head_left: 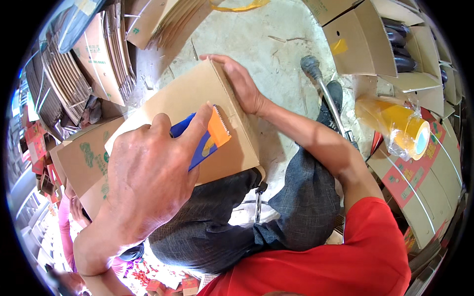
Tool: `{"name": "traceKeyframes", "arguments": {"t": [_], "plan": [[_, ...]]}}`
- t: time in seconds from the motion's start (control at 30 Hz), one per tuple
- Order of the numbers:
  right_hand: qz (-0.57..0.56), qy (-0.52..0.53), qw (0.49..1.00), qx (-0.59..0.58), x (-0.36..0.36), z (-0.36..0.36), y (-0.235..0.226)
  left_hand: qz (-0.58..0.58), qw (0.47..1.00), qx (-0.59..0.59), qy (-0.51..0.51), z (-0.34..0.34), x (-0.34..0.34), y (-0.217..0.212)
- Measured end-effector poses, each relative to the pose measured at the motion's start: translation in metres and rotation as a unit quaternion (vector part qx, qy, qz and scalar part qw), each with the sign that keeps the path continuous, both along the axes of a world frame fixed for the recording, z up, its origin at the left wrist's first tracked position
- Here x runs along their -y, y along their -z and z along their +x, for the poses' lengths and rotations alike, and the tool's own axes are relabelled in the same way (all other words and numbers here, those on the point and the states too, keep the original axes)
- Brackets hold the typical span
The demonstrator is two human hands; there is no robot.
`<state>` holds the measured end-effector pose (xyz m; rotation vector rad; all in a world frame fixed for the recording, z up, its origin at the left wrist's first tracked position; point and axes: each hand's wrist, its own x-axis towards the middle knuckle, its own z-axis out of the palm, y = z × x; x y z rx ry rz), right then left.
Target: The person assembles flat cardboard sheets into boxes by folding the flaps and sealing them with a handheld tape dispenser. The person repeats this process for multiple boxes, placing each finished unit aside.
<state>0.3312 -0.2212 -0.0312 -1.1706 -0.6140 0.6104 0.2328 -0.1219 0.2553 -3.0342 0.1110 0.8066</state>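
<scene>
A brown cardboard box (182, 89) rests closed across my thighs, tilted in the view. Over its top, my left hand (148, 172) grips a blue and orange tape dispenser (210, 140) with a toothed cutting edge, the index finger stretched along it. Most of the dispenser is hidden behind that hand, and I cannot see its tape roll. On the box's far right side lies my right hand (242, 84), palm against the cardboard, fingers extended round the upper corner and holding nothing else.
Bundles of flattened cartons (101, 59) stand at the far left. Opened boxes (363, 42), one with dark purple eggplants (401, 49), are at the far right. Wrapped yellow tape rolls (402, 126) lie on strapped cartons (419, 182). A metal stool leg (328, 98) with a caster stands near my shoe.
</scene>
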Motion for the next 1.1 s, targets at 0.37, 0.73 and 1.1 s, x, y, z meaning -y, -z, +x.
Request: {"name": "traceKeyframes", "arguments": {"t": [0.37, 0.73, 1.1], "plan": [[-0.285, 0.121, 0.943, 0.124, 0.012, 0.008, 0.138, 0.008, 0.999, 0.031, 0.014, 0.002, 0.003, -0.003], [-0.314, 0.054, 0.948, -0.021, 0.057, -0.014, -0.062, -0.028, 0.994, 0.106, 0.007, -0.021, -0.005, 0.012], [-0.330, 0.077, 0.937, -0.086, 0.041, -0.059, -0.122, -0.018, 0.997, 0.073, 0.031, -0.023, -0.005, 0.012]]}}
